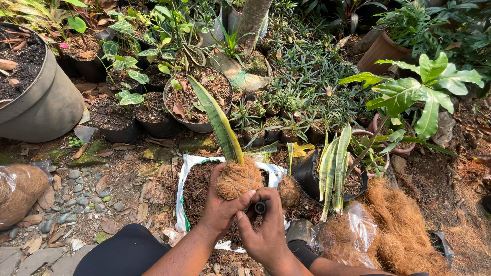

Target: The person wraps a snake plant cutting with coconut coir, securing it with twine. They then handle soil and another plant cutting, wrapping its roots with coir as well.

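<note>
I see a snake plant cutting (221,122), one long green leaf edged in yellow, its base wrapped in a ball of coconut fibre (238,179), held above an open white sack of soil (190,168). My left hand (219,204) is closed around the fibre ball. My right hand (266,225) pinches a small dark spool (260,207) just below it.

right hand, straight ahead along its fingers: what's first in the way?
Likely the fibre-wrapped root ball held by the left hand. The right hand points up-left at it, pinching a small black spool. Depth is unclear.
</note>
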